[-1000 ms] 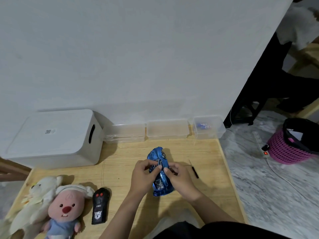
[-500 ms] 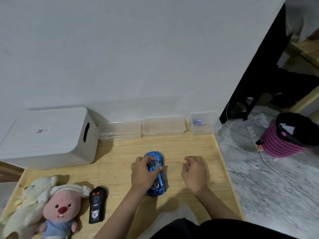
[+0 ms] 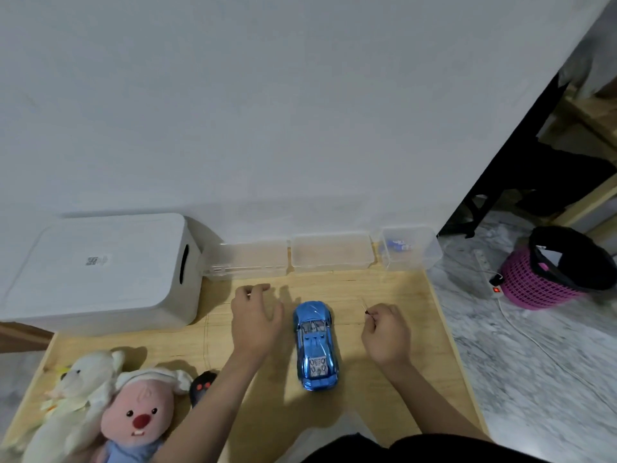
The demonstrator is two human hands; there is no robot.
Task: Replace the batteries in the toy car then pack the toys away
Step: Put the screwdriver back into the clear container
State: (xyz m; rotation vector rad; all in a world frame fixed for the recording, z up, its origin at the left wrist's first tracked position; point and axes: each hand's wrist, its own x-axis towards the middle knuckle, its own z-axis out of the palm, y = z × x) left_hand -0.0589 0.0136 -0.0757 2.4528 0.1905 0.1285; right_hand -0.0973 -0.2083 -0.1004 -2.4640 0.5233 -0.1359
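Note:
The shiny blue toy car point(image 3: 316, 345) stands on its wheels on the wooden table point(image 3: 394, 389), between my hands and touched by neither. My left hand point(image 3: 255, 317) hovers just left of the car with fingers spread and nothing in it. My right hand point(image 3: 387, 332) is closed on a small black screwdriver point(image 3: 365, 307), whose thin tip sticks out past my fingers. The black remote control point(image 3: 202, 387) lies at lower left, mostly hidden behind my left forearm. A pink plush point(image 3: 137, 417) and a white plush point(image 3: 78, 392) lie at the table's front left corner.
A large white lidded storage box point(image 3: 96, 269) sits at the back left. Three clear plastic containers line the wall: two look empty point(image 3: 248, 260) point(image 3: 332, 253), the right one point(image 3: 409, 248) holds small blue-and-white items. On the floor at right are a pink basket point(image 3: 547, 279) and a power strip point(image 3: 494, 285).
Both hands held the car a second ago. My left hand has since let go and moved left, the car now rests upright, and my right hand has picked up the screwdriver.

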